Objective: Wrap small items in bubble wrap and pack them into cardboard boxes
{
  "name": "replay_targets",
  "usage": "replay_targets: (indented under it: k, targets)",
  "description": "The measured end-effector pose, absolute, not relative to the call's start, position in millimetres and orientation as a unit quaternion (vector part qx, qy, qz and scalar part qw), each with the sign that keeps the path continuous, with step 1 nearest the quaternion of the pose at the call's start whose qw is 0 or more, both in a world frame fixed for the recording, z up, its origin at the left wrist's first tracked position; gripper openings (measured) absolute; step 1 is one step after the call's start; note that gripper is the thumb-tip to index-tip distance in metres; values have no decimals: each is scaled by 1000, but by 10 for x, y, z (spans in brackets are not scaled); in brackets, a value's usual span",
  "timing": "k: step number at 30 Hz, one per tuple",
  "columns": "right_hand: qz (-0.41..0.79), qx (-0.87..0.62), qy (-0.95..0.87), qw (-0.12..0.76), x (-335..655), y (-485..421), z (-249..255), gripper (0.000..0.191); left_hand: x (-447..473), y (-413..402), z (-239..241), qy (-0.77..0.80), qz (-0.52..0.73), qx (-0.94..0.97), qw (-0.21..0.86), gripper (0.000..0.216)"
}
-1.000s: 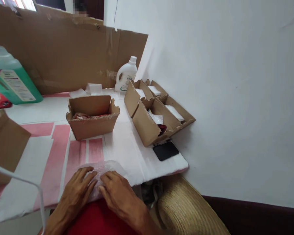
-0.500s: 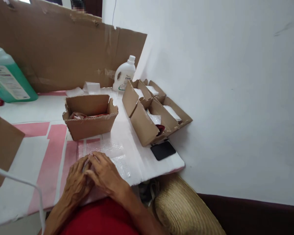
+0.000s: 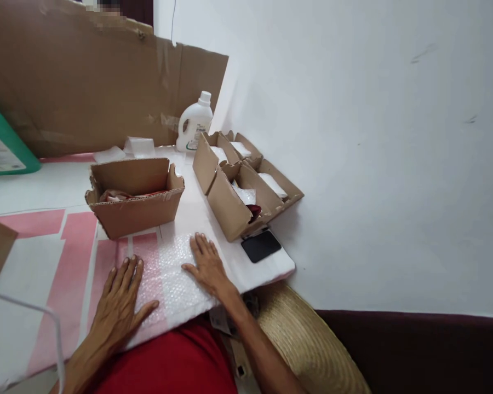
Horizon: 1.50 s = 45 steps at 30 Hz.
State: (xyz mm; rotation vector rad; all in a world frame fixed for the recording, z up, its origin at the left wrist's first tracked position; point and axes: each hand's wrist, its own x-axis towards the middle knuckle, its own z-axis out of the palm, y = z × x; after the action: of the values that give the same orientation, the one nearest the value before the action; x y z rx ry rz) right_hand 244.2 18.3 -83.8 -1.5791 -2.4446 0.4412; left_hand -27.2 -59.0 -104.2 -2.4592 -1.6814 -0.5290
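A sheet of clear bubble wrap point(image 3: 175, 284) lies flat on the table point(image 3: 53, 279) in front of me. My left hand point(image 3: 121, 293) rests on its left side, fingers stretched forward and thumb out to the right. On the right side of the sheet lies my right hand point(image 3: 208, 265), palm down, its fingers extended and its thumb apart. Neither hand grips anything. Just beyond the wrap stands an open cardboard box point(image 3: 137, 213) with reddish packets inside.
Joined cardboard trays point(image 3: 230, 216) hold white packets at the right, by a black phone point(image 3: 262, 245). A white jug point(image 3: 196, 123) and a green-liquid bottle point(image 3: 4, 139) stand at the back. A white cable point(image 3: 28, 303) crosses the lower left. A straw hat point(image 3: 304, 339) sits below the table edge.
My hands were together over the wrap; they have spread apart, left hand leftward and right hand to the right and forward. The wrap is now uncovered between them. The view has shifted slightly right.
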Motion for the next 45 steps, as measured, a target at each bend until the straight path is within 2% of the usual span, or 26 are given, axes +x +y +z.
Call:
replay_targets:
  k: [4, 7, 9, 12, 14, 20, 24, 28, 31, 36, 45]
  targets:
    - [150, -416, -892, 89, 2847, -107, -793, 112, -444, -744, -917, -492, -162, -854, 54, 101]
    - [140, -366, -918, 64, 2943, -287, -838, 118, -590, -889, -775, -433, -146, -887, 65, 95]
    - [127, -359, -923, 46, 2971, -350, -886, 111, -665, -968, -695, -415, -133, -897, 73, 87]
    - [109, -347, -931, 27, 3015, -401, -941, 84, -748, -1054, -645, -403, -120, -905, 62, 77]
    - [108, -337, -934, 42, 3050, -428, -957, 73, -794, -1093, -654, -399, -124, -907, 47, 70]
    - [130, -350, -909, 186, 3047, -458, -1004, 44, -874, -1077, -729, -408, -175, -896, -7, 49]
    - [154, -388, -856, 306, 2921, -438, -1045, 33, -839, -1018, -746, -428, -240, -870, -44, 35]
    - [179, -465, -782, 375, 2749, -454, -1051, 14, -684, -1020, -699, -511, -280, -806, -99, 15]
    - [164, -536, -737, 379, 2623, -475, -1060, 16, -513, -1025, -691, -577, -307, -752, -87, 11]
    - [127, -582, -710, 376, 2479, -487, -1072, 12, -323, -993, -780, -612, -331, -718, 29, 12]
    - [139, -608, -688, 371, 2404, -476, -1042, 14, -322, -945, -811, -658, -273, -702, 13, 24]
